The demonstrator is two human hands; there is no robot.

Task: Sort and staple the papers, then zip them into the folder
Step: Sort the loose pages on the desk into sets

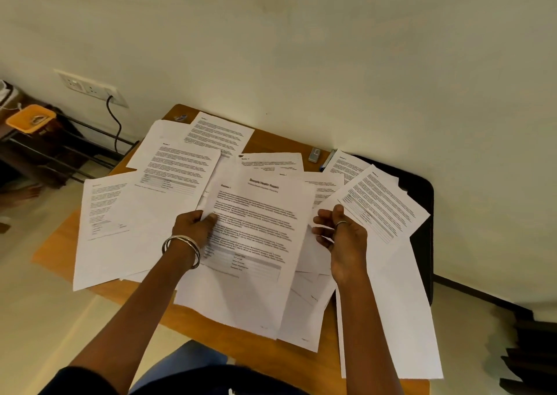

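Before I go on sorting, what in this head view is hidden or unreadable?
- Body text on the title page: too blurred to read.
- Sheets beneath it: covered by the top pages.
- Black folder: mostly under papers, zip unseen.
- Small grey object near the wall: too small to identify.
- Left hand fingertips: tucked behind the title page.

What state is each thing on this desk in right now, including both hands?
Title page: on top of the pile, its left edge pinched by the left hand.
Right hand: fingers loosely curled over the pile, holding nothing that shows.
Other papers: loose, spread out and overlapping across the wooden table.
Stapler: lying untouched at the far edge.
Black folder: flat under the papers on the right.
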